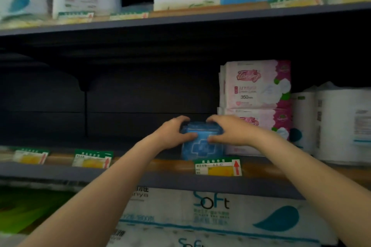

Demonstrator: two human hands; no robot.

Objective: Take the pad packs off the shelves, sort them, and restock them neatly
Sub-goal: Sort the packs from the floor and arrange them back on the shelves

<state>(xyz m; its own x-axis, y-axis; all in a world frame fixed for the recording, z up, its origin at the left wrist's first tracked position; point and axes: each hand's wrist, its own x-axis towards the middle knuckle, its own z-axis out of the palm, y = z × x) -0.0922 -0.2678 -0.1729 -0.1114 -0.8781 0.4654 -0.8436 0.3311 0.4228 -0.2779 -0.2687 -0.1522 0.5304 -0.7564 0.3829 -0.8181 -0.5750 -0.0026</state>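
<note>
**Head view: both hands grip a blue pad pack on the middle shelf**

Head camera frame, centre: a small blue plastic-wrapped pad pack with a pale cross pattern point(201, 146) stands upright on the front edge of the grey metal middle shelf point(140, 176). The left hand point(172, 131) grips its left side, fingers curled over the top and thumb pressed on the front. The right hand point(226, 129) grips the right side the same way, fingers over the top, thumb on the front face.

Just right of the blue pack, two pink-and-white soft pad packs point(257, 86) are stacked one on the other. Farther right stand white paper rolls in clear wrap point(337, 124). Below the blue pack, a green-and-yellow price tag with a red arrow point(217, 167) sits on the shelf lip. At lower centre lies a white tissue bale printed "Soft" point(210, 212).
</note>
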